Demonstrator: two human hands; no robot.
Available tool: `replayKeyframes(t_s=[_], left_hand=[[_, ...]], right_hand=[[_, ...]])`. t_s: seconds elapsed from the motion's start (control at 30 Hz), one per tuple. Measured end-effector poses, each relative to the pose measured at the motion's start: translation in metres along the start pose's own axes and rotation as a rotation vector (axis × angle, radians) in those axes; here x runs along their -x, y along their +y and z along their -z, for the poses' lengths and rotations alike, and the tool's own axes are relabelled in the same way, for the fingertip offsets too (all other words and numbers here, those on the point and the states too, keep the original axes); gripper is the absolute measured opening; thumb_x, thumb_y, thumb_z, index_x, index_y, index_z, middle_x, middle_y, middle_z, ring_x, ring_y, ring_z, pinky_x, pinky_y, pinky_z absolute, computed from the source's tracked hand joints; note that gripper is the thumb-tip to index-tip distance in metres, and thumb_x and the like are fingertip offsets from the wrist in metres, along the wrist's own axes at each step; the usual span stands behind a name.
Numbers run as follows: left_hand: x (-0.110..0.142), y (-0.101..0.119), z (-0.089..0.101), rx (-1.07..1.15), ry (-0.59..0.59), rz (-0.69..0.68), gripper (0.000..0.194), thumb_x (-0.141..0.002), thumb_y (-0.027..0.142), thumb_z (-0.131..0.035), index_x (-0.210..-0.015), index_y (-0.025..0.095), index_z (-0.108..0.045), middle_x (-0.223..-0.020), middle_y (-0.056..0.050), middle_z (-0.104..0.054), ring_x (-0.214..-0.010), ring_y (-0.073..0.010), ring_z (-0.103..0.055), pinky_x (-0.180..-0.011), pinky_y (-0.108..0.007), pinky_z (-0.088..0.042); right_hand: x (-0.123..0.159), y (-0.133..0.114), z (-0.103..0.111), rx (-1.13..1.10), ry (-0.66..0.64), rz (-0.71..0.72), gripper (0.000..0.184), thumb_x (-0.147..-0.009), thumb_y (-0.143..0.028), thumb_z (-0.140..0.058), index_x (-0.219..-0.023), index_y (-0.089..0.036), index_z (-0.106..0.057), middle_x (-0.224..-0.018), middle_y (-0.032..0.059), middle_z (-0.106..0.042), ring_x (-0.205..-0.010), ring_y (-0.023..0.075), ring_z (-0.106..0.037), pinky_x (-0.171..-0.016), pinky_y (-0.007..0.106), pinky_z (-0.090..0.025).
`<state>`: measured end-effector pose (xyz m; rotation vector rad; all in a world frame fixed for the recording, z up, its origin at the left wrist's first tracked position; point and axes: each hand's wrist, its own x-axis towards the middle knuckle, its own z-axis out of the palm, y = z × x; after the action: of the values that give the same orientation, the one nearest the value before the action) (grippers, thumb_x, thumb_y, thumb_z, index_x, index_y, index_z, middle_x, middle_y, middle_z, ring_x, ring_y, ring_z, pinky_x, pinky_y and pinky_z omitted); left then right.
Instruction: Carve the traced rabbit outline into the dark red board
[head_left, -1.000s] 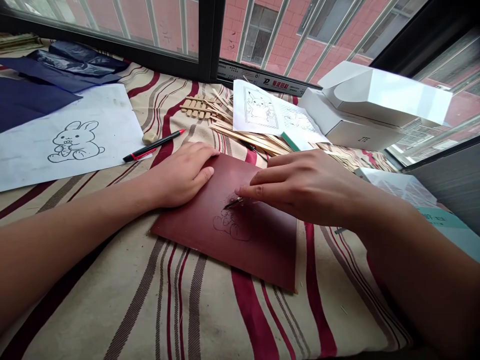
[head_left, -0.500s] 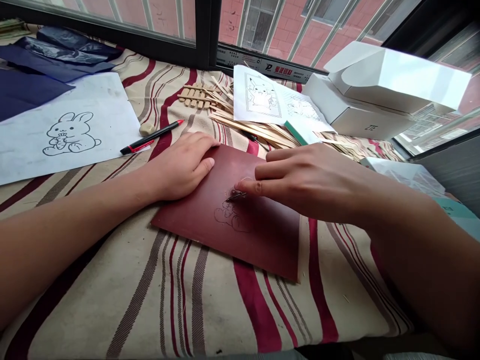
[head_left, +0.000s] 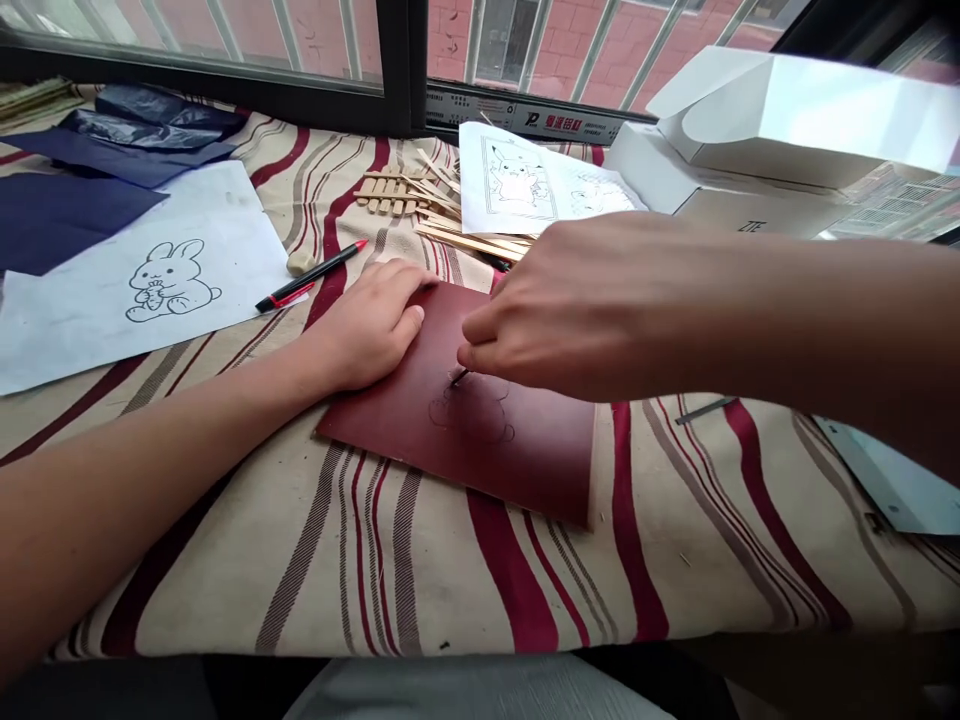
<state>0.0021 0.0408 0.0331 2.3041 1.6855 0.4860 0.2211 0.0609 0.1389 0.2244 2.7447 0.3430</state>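
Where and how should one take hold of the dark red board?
I would probably grip the dark red board at its near right corner, from the near side, thumb above and fingertips beneath. It is thin and flat, with that corner uncovered; the left hand rests on its left edge, and the right hand, holding a thin tool, is over its far right part.
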Motion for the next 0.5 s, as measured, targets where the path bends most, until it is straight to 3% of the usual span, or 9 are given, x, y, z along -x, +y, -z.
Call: replayKeyframes(t_s=[0.1,0.27,0.5], left_hand=[[0.002,0.003,0.003,0.011,-0.013,0.003,0.058,-0.100,0.030,-0.032,-0.150,0.011,-0.057,-0.161,-0.017,-0.061,-0.152,-0.0317,-0.051,-0.135,-0.052,-0.037],[0.003,0.005,0.005,0.017,-0.018,-0.001,0.056,-0.102,0.031,-0.034,-0.149,0.012,-0.057,-0.161,-0.018,-0.061,-0.150,-0.0326,-0.052,-0.134,-0.054,-0.038],[0.000,0.001,0.003,0.019,-0.020,-0.004,0.059,-0.102,0.030,-0.030,-0.150,0.010,-0.057,-0.161,-0.020,-0.060,-0.151,-0.0342,-0.051,-0.133,-0.057,-0.037]], right_hand=[[-0.006,0.001,0.011,0.145,-0.067,0.044,0.035,-0.101,-0.001,-0.056,-0.069,-0.015,-0.064,-0.064,0.0010,-0.056,-0.087,0.0186,-0.063,-0.073,0.039,-0.038],[-0.007,0.002,0.014,0.404,-0.130,0.232,0.027,-0.088,0.012,-0.061,-0.076,-0.011,-0.066,-0.072,0.0030,-0.061,-0.085,0.0206,-0.064,-0.073,0.042,-0.040],[-0.013,0.005,0.019,0.270,-0.121,0.107,0.029,-0.103,-0.005,-0.049,-0.085,-0.018,-0.068,-0.060,-0.0001,-0.048,-0.075,0.0236,-0.067,-0.063,0.037,-0.039]])
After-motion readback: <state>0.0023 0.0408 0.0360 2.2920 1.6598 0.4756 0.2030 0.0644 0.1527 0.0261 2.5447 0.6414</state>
